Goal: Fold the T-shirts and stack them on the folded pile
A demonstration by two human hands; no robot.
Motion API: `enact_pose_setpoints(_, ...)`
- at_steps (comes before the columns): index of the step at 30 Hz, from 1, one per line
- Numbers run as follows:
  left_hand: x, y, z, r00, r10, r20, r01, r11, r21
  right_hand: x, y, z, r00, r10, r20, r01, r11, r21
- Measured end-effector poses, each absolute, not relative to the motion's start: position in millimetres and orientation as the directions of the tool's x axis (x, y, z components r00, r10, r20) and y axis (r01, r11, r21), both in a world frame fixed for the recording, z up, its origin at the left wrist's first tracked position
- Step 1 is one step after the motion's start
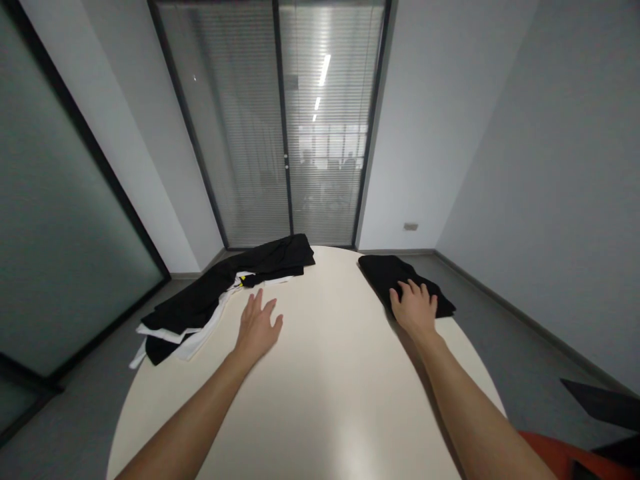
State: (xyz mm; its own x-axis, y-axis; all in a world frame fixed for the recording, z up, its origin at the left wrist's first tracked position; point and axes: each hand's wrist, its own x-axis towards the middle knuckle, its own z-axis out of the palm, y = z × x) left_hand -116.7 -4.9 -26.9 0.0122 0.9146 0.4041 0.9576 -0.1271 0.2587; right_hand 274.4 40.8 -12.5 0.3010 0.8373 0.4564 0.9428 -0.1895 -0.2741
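Note:
A pile of black and white clothes (200,297) lies along the far left of the round white table (330,373), with a small yellow spot near its middle. My left hand (257,327) is over the table just short of that pile, fingers spread and holding nothing. At the far right lies a folded black garment (383,270). My right hand (414,308) rests on its near part with the fingers apart, covering some of the cloth. What kind of garment it is I cannot tell.
Beyond the table stands a glass door with blinds (325,180). A frosted glass panel (65,220) is on the left, a grey wall (565,200) on the right. Something red (555,450) and a black object (605,403) show at the lower right.

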Motion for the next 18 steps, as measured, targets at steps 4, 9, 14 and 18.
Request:
enact_pose_setpoints(4,-150,18,-26,-0.277,0.817,0.505,0.958,0.198,0.205,244,36,-13,0.07,0.872,0.484,0.966,0.062,-0.251)
enact_pose_setpoints(9,-180,24,-34,-0.432,0.781,0.452,0.902,0.374,0.216,223,35,-26,-0.072,0.901,0.428,0.93,0.215,-0.297)
enact_pose_setpoints(14,-187,21,-35,-0.397,0.801,0.449,0.918,0.36,0.167,221,36,-30,-0.073,0.904,0.421,0.916,0.227,-0.329)
enact_pose_setpoints(18,-185,20,-34,-0.41,0.786,0.462,0.911,0.373,0.174,222,35,-28,-0.073,0.903,0.423,0.908,0.236,-0.347)
